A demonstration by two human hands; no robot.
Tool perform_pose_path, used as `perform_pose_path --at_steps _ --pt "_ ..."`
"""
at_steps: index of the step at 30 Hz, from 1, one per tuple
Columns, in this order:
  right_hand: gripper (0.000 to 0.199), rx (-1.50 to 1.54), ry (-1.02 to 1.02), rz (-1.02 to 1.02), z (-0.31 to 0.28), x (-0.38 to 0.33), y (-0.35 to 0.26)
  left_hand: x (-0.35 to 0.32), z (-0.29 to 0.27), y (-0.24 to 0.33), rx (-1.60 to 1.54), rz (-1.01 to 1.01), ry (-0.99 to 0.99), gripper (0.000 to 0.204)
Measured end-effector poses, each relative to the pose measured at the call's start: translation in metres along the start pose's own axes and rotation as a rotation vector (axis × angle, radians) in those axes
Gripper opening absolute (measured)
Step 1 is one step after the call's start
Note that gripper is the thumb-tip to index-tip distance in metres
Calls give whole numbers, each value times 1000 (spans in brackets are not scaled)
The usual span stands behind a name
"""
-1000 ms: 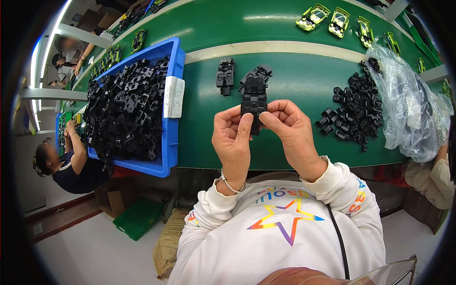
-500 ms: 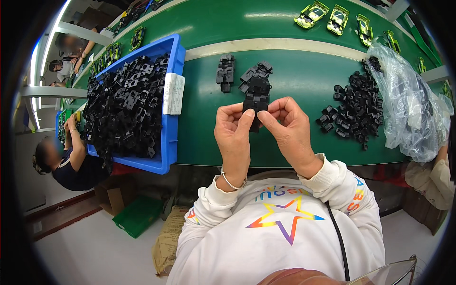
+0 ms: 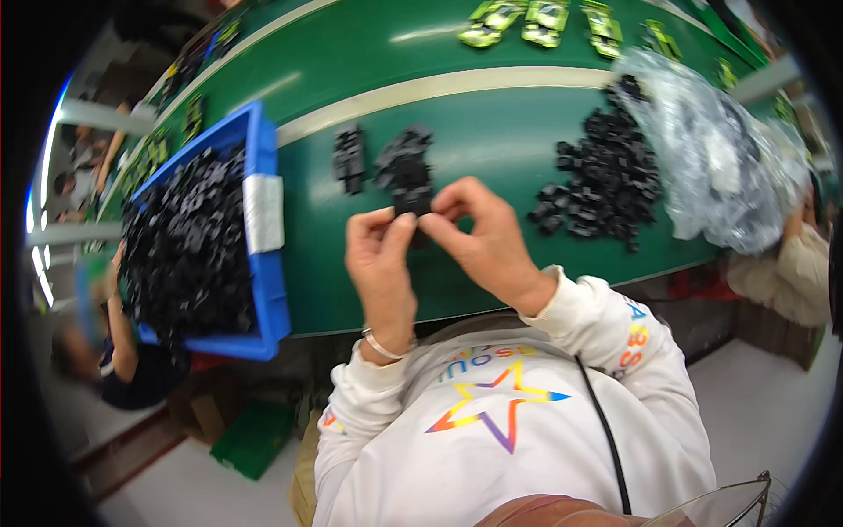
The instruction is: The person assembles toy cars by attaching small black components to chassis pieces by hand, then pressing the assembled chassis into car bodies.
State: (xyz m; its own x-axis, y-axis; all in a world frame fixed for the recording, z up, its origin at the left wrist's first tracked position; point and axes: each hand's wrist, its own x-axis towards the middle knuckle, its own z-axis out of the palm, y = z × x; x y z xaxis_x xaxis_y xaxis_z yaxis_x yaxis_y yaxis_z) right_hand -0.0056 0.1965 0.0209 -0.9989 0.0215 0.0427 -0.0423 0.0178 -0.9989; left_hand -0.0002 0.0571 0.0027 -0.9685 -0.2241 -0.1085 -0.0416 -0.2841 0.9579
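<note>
Both hands meet over the green table (image 3: 492, 114) and pinch one black plastic part (image 3: 411, 204) between their fingertips. My left hand (image 3: 379, 263) grips its lower left side, with a thin bracelet on the wrist. My right hand (image 3: 479, 237) holds its right side from above. Just beyond the held part lie a small heap of assembled black parts (image 3: 404, 158) and one separate black part (image 3: 349, 158).
A blue bin (image 3: 263, 281) full of black parts sits at the left. A loose pile of small black pieces (image 3: 601, 180) lies at the right beside a clear plastic bag (image 3: 711, 158). Yellow-green toy cars (image 3: 518, 19) line the far side. Other people sit at left and right.
The view has tilted and shifted. Both hands stay closed on the black part, with the fingers working closer together around it.
</note>
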Motion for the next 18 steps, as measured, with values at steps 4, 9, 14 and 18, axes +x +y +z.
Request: perform_pose_path --at_steps 4,9,14,18 --pt "20 -383 -248 -117 -46 26 -13 17 -3 7 94 -33 -79 16" --pt "32 -1190 -122 -416 -116 49 -26 34 -34 4 450 100 -57 19" --pt "37 -1374 -173 -367 -157 49 -15 37 -23 9 857 465 14 36" --pt "39 -1285 -180 -367 -161 51 -7 21 -42 61 784 420 30 30"
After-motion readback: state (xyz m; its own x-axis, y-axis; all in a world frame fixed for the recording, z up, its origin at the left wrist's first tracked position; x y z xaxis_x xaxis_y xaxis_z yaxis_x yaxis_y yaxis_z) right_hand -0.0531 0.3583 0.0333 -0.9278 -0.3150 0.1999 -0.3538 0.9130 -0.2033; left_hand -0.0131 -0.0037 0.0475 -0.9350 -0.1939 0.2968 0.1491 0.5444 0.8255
